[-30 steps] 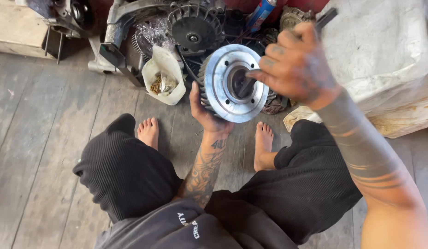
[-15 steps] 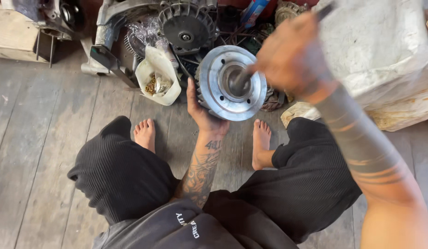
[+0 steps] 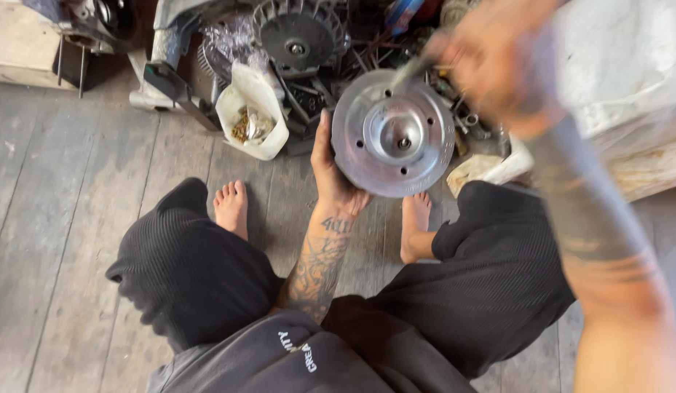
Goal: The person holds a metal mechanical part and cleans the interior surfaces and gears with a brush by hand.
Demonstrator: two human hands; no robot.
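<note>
My left hand (image 3: 330,178) holds a round silver metal disc (image 3: 392,135) from below and behind, its flat face with a raised hub and small holes turned up toward me. My right hand (image 3: 491,62) is raised above the disc's upper right edge and is motion-blurred. It grips a thin metal tool (image 3: 407,73) whose tip points down at the disc's upper rim. My bare feet (image 3: 231,207) rest on the wooden floor under the disc.
A black finned engine part (image 3: 298,33) and tangled metal parts lie on the floor beyond the disc. A cut white plastic container (image 3: 254,113) holds small brass bits. A white slab (image 3: 622,65) sits at right, a wooden box (image 3: 21,44) at far left.
My right hand has lifted off the disc's centre and swung up to the right. The disc's hub, covered before, is now in full view.
</note>
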